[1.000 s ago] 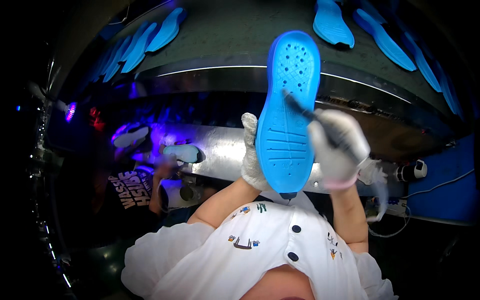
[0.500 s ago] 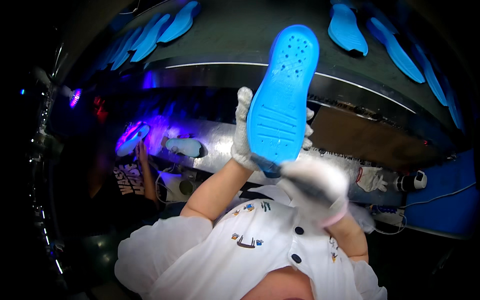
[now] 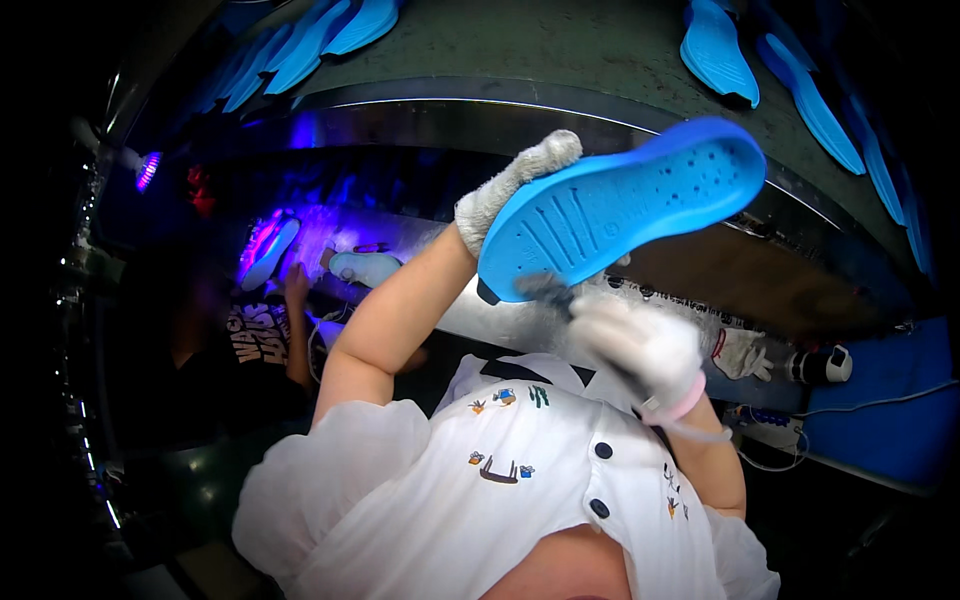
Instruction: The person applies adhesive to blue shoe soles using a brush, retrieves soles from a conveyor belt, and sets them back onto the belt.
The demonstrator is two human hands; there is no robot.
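My left hand [image 3: 520,185], in a white knit glove, is closed around a bright blue shoe sole [image 3: 600,210] from its far left edge. The sole is tilted, its holed end pointing up to the right and its wider, ridged end toward me. My right hand [image 3: 645,345], also gloved and blurred by motion, is closed on what looks like a dark brush [image 3: 545,290]. The brush's blurred head lies at the sole's near edge, by the wide end. The fingers of my left hand under the sole are mostly hidden.
Beyond a metal edge, a dark green belt [image 3: 520,50] carries several blue soles [image 3: 720,55]. At left a person [image 3: 260,330] handles a sole [image 3: 272,255] under purple light; another pale sole [image 3: 365,268] lies nearby. A loose glove [image 3: 742,352] and a white-and-black container [image 3: 822,364] are at right.
The sole has swung from nearly upright to slanting right, and my left hand turned with it. My right hand stays near its wide end, where the dark brush now shows against the edge.
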